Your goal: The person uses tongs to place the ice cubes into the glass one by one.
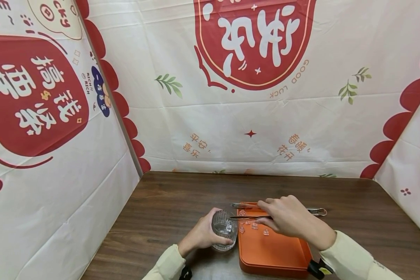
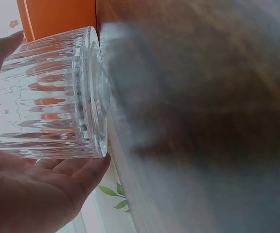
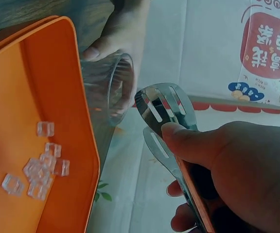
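Note:
My left hand (image 1: 204, 232) grips a clear ribbed glass (image 2: 47, 97) around its side, just left of an orange tray (image 1: 273, 251). At least one clear cube shows inside the glass in the head view. My right hand (image 1: 288, 217) holds metal tongs (image 1: 316, 212) above the tray, thumb on one arm and fingers around the other. The slotted heads of the tongs (image 3: 166, 104) stand apart near the glass rim, with nothing visible between them. Several clear cubes (image 3: 38, 170) lie in the tray, mostly toward its left side.
The tray and glass are near the front of a brown wood-grain table (image 1: 182, 190). White printed cloth (image 1: 231, 128) hangs behind the table and along its sides. Black straps are at both wrists.

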A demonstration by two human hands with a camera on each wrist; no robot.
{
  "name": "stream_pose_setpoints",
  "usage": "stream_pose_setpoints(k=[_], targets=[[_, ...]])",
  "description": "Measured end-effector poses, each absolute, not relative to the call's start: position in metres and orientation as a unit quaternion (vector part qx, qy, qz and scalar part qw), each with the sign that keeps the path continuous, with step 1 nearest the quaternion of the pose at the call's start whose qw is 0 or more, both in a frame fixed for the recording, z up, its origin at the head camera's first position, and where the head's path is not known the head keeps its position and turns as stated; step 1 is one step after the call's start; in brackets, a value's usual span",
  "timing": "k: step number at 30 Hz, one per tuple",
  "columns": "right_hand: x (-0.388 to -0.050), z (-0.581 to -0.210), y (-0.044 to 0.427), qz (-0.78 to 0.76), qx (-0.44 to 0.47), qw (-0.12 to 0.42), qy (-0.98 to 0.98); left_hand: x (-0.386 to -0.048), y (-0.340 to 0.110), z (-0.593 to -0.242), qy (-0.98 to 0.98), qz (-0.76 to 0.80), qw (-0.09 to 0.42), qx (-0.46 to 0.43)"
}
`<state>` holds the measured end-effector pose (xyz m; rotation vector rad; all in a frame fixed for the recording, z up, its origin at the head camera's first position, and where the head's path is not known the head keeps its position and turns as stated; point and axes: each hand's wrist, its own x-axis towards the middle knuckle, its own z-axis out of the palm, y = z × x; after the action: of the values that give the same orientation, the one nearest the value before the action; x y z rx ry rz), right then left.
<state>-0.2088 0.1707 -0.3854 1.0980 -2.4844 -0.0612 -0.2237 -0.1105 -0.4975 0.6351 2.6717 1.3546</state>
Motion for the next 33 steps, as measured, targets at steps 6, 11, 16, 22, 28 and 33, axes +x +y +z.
stream_pose_setpoints(k=[6, 11, 16, 22, 28, 33], targets=[[-0.209, -0.385, 0.183, -0.02, 0.375, 0.207, -0.903, -0.224, -0.11, -0.498, 0.87, 0.445, 0.031, 0.213], [-0.21, -0.385, 0.194, -0.027, 0.357, 0.197, -0.913, -0.223, -0.109, -0.498, 0.872, 0.442, 0.032, 0.211], [-0.211, -0.388, 0.205, -0.033, 0.346, 0.195, -0.917, -0.223, -0.11, -0.497, 0.871, 0.442, 0.032, 0.211], [-0.211, -0.392, 0.213, -0.037, 0.323, 0.16, -0.932, -0.224, -0.11, -0.498, 0.872, 0.44, 0.033, 0.212], [-0.211, -0.397, 0.218, -0.046, 0.309, 0.147, -0.938, -0.225, -0.11, -0.501, 0.873, 0.441, 0.045, 0.203], [-0.211, -0.401, 0.221, -0.046, 0.306, 0.137, -0.941, -0.225, -0.111, -0.501, 0.87, 0.446, 0.047, 0.203]])
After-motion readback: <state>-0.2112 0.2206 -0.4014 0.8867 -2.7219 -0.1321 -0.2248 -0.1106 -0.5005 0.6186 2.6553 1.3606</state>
